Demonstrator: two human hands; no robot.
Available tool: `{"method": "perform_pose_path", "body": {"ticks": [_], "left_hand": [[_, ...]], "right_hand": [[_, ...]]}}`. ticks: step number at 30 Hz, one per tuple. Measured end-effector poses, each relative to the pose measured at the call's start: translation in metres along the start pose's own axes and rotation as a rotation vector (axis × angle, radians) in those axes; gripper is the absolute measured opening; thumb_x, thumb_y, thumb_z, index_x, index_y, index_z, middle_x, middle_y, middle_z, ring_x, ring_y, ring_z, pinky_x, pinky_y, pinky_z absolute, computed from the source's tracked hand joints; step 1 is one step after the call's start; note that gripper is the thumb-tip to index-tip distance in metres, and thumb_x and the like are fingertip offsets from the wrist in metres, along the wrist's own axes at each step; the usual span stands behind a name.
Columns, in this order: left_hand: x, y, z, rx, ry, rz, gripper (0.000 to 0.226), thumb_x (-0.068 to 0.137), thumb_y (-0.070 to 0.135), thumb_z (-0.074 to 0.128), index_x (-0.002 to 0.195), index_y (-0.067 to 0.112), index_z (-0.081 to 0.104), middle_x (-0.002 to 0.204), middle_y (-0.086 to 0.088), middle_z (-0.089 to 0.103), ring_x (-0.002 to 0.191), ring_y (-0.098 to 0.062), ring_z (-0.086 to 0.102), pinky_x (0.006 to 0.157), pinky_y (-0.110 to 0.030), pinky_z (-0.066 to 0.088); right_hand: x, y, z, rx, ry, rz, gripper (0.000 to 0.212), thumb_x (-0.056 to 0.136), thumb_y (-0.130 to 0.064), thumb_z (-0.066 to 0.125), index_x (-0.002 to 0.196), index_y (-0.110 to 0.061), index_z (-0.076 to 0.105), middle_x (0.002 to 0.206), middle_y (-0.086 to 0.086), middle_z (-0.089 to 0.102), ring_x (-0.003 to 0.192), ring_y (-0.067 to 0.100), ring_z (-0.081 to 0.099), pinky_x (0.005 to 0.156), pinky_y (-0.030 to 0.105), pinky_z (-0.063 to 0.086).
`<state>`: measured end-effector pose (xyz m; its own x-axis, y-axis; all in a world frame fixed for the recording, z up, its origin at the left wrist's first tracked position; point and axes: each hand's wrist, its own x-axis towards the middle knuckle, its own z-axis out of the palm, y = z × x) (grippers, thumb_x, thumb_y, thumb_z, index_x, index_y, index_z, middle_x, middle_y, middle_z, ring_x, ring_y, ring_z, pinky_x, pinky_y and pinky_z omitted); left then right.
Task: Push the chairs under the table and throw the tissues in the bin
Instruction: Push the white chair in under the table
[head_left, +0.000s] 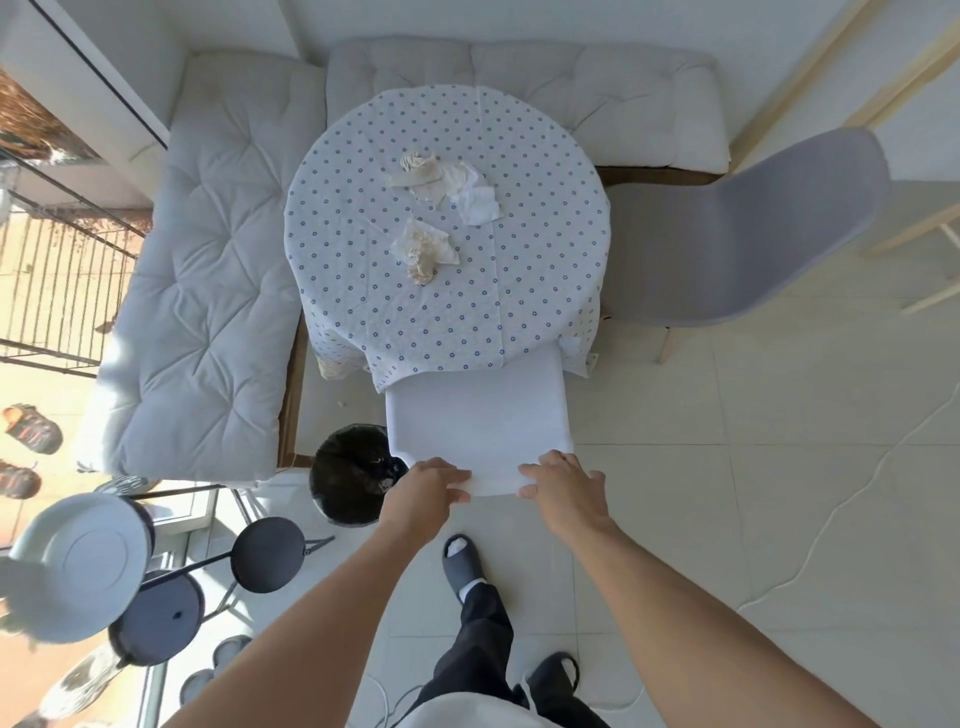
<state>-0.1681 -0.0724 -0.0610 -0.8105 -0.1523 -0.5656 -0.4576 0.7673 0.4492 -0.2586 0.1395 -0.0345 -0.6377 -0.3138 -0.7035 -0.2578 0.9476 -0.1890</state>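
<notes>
Both forearms reach up from the bottom edge of the frame to the white chair (478, 415) at lower centre. On the left, the left hand (423, 491) curls over the top edge of the chair back, fingers on top and thumb below, gripping it. Just right of it, the right hand (563, 486) clamps the same edge the same way, a bare strip of chair back showing between the two. The chair's front edge is tucked under the hanging cloth of the round desk (545, 291).

At lower left, a black-lined bin (348, 483) stands on the floor, touching the chair's left side. In the middle of the frame, crumpled tissues (444, 182) lie on the dotted cloth, with a second clump (423, 249) just below them. At right, a grey chair (753, 234) stands beside the desk, its seat clear of the cloth.
</notes>
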Motion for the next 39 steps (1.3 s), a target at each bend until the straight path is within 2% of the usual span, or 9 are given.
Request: {"method": "perform_pose_path", "body": {"ticks": [5, 10, 17, 21, 26, 30, 35, 39], "left_hand": [[0.025, -0.001, -0.013, -0.045, 0.041, -0.028, 0.032, 0.097, 0.035, 0.071, 0.128, 0.045, 0.072, 0.130, 0.020, 0.066, 0.118, -0.013, 0.066, 0.090, -0.033, 0.056], [0.041, -0.002, -0.024, -0.043, 0.001, -0.021, 0.034, 0.094, 0.039, 0.074, 0.128, 0.041, 0.074, 0.131, 0.014, 0.069, 0.121, -0.019, 0.065, 0.098, -0.037, 0.055], [0.043, -0.003, -0.022, -0.030, -0.020, -0.030, 0.035, 0.094, 0.039, 0.074, 0.128, 0.041, 0.073, 0.130, 0.014, 0.069, 0.121, -0.019, 0.065, 0.099, -0.037, 0.055], [0.035, 0.001, -0.019, -0.013, 0.003, -0.043, 0.035, 0.095, 0.035, 0.073, 0.130, 0.041, 0.073, 0.132, 0.014, 0.068, 0.121, -0.018, 0.065, 0.097, -0.036, 0.055], [0.024, 0.014, -0.024, 0.021, -0.036, -0.068, 0.043, 0.098, 0.045, 0.067, 0.138, 0.030, 0.068, 0.141, 0.007, 0.063, 0.129, -0.019, 0.061, 0.105, -0.036, 0.052], [0.025, 0.043, -0.046, 0.046, -0.032, -0.050, 0.049, 0.099, 0.054, 0.057, 0.138, 0.026, 0.066, 0.136, 0.000, 0.068, 0.124, -0.020, 0.065, 0.105, -0.040, 0.053], [0.027, 0.113, -0.070, 0.032, 0.025, 0.037, 0.051, 0.100, 0.051, 0.060, 0.140, 0.019, 0.066, 0.136, -0.001, 0.070, 0.129, -0.018, 0.063, 0.111, -0.034, 0.047], [0.021, 0.175, -0.074, 0.048, 0.063, 0.080, 0.050, 0.101, 0.052, 0.058, 0.140, 0.022, 0.065, 0.136, 0.002, 0.071, 0.126, -0.018, 0.065, 0.111, -0.036, 0.046]], "right_hand": [[0.016, -0.009, -0.016, 0.025, 0.029, 0.016, 0.038, 0.106, -0.024, 0.051, 0.141, -0.037, 0.061, 0.147, -0.001, 0.050, 0.147, 0.018, 0.034, 0.104, 0.052, 0.040], [0.032, -0.009, -0.026, 0.040, -0.008, 0.027, 0.026, 0.104, -0.036, 0.056, 0.126, -0.035, 0.069, 0.139, 0.002, 0.054, 0.141, 0.022, 0.039, 0.103, 0.053, 0.040], [0.039, -0.007, -0.027, 0.052, -0.031, 0.045, 0.036, 0.100, -0.046, 0.063, 0.135, -0.039, 0.067, 0.142, 0.003, 0.054, 0.140, 0.022, 0.039, 0.108, 0.057, 0.037], [0.034, -0.004, -0.019, 0.046, -0.010, 0.034, 0.041, 0.102, -0.049, 0.058, 0.142, -0.039, 0.061, 0.145, 0.000, 0.053, 0.143, 0.021, 0.037, 0.109, 0.055, 0.038], [0.013, 0.007, -0.025, 0.115, 0.061, 0.028, 0.050, 0.106, -0.051, 0.047, 0.148, -0.026, 0.054, 0.150, 0.002, 0.052, 0.139, 0.026, 0.045, 0.104, 0.049, 0.044], [-0.010, 0.038, -0.054, 0.178, 0.144, 0.061, 0.054, 0.105, -0.053, 0.045, 0.148, -0.022, 0.051, 0.144, 0.006, 0.056, 0.137, 0.028, 0.048, 0.102, 0.048, 0.047], [-0.036, 0.103, -0.096, 0.238, 0.258, 0.118, 0.055, 0.105, -0.051, 0.045, 0.151, -0.021, 0.048, 0.149, 0.005, 0.053, 0.140, 0.029, 0.046, 0.106, 0.049, 0.047], [-0.055, 0.166, -0.121, 0.276, 0.337, 0.146, 0.057, 0.105, -0.051, 0.046, 0.152, -0.020, 0.047, 0.151, 0.006, 0.053, 0.141, 0.030, 0.046, 0.107, 0.049, 0.046]]}}
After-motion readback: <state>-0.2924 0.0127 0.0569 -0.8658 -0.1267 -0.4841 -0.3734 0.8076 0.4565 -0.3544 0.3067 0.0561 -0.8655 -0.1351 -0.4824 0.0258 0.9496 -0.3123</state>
